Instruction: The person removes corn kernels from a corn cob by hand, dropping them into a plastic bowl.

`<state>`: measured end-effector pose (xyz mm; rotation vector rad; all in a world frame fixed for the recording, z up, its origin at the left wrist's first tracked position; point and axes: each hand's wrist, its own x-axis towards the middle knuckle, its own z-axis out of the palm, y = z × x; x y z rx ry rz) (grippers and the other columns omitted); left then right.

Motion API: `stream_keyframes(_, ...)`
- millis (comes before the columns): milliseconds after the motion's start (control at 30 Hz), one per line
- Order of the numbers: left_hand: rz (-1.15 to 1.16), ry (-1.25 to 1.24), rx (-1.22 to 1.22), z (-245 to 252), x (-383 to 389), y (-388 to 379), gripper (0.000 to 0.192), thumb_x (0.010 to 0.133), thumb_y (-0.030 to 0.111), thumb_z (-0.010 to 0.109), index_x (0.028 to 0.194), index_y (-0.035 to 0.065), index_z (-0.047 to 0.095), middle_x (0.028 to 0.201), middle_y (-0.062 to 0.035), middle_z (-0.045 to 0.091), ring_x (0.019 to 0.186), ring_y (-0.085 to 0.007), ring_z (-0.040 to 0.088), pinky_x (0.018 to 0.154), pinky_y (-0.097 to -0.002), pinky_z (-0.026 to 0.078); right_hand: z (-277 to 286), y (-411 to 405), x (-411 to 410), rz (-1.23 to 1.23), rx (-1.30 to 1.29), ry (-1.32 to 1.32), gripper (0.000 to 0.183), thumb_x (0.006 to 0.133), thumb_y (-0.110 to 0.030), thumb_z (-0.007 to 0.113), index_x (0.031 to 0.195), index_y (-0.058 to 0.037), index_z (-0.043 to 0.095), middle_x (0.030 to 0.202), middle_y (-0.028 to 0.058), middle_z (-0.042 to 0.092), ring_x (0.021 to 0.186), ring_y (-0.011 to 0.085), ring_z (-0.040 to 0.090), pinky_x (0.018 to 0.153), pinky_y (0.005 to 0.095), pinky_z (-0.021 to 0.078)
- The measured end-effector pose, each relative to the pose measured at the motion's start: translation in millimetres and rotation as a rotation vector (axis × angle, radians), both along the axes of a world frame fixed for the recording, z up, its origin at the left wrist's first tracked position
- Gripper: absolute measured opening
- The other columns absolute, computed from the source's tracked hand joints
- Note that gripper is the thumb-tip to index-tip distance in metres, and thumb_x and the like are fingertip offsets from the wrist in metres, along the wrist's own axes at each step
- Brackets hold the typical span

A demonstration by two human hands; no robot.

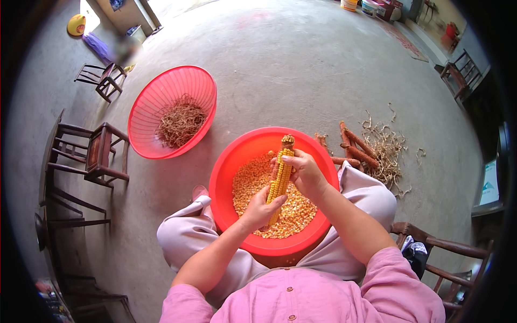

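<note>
A partly shelled corn cob [280, 185] is held in both hands, tilted above a red plastic basin [226, 161]. Around its lower part my left hand [259, 208] is wrapped, thumb along the kernels. My right hand [305, 171] grips the upper part, its thumb pressed on the yellow rows. Strips of bare cob show along the left side and near the tip. Loose corn kernels [297, 212] cover the bottom of the basin, which stands between my legs.
Ahead to the left, a pink plastic basket [141, 117] holds dry brown roots or strands [181, 123]. Stripped reddish cobs [359, 153] and pale dry strands [385, 149] lie on the concrete floor at right. Wooden chairs [99, 151] stand at left, and a wooden chair back [456, 246] is close behind my right arm.
</note>
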<state>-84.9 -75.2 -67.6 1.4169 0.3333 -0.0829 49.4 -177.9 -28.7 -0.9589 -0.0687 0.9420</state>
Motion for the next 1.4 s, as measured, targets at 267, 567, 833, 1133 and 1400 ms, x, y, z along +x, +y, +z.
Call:
stream_keyframes(267, -0.053, 0.084, 0.677, 4, -2, -12, 0.043, 0.084, 0.027, 0.063, 0.108, -0.0041, 0.045, 0.093, -0.0185, 0.061, 0.085, -0.0259, 0.061, 0.077, -0.0388, 0.046, -27, 13, -11, -0.154, -0.306, -0.367, 0.022, 0.081, -0.01, 0.064, 0.094, -0.0023, 0.048, 0.082, 0.0047, 0.054, 0.076, 0.0113, 0.055, 0.066, 0.0284, 0.0464)
stream_keyframes(567, 0.006, -0.084, 0.283, 0, -4, -3, 0.04, 0.085, 0.023, 0.062, 0.11, -0.0043, 0.046, 0.09, -0.0155, 0.061, 0.085, -0.0236, 0.061, 0.076, -0.0339, 0.046, 5, -1, 3, 0.003, 0.035, 0.049, 0.022, 0.084, -0.013, 0.058, 0.101, -0.0022, 0.05, 0.087, 0.008, 0.059, 0.082, 0.0187, 0.06, 0.074, 0.0337, 0.05)
stream_keyframes(833, -0.015, 0.03, 0.713, -2, -7, -11, 0.045, 0.082, 0.027, 0.065, 0.107, -0.0041, 0.046, 0.087, -0.0174, 0.06, 0.081, -0.0248, 0.061, 0.073, -0.0348, 0.047, -13, 11, -6, -0.148, -0.16, -0.26, 0.017, 0.084, -0.011, 0.06, 0.096, -0.0026, 0.051, 0.083, 0.0049, 0.057, 0.075, 0.013, 0.058, 0.066, 0.0284, 0.0492)
stream_keyframes(1133, -0.027, -0.052, 0.186, 0, -5, -7, 0.031, 0.089, 0.02, 0.057, 0.111, 0.0, 0.046, 0.088, -0.0066, 0.057, 0.077, -0.0136, 0.058, 0.067, -0.0288, 0.047, 14, -2, 4, 0.001, 0.034, 0.079, 0.018, 0.087, -0.018, 0.058, 0.095, -0.0027, 0.052, 0.085, 0.0068, 0.059, 0.078, 0.0151, 0.06, 0.07, 0.0301, 0.0503)
stream_keyframes(1400, -0.045, -0.047, 0.307, -10, -9, -7, 0.037, 0.086, 0.024, 0.06, 0.111, 0.0, 0.047, 0.09, -0.011, 0.059, 0.079, -0.0188, 0.059, 0.071, -0.0315, 0.047, -5, 2, 2, 0.043, -0.074, -0.152, 0.018, 0.088, -0.016, 0.055, 0.099, -0.0021, 0.053, 0.088, 0.0084, 0.06, 0.081, 0.0168, 0.06, 0.073, 0.0311, 0.0488)
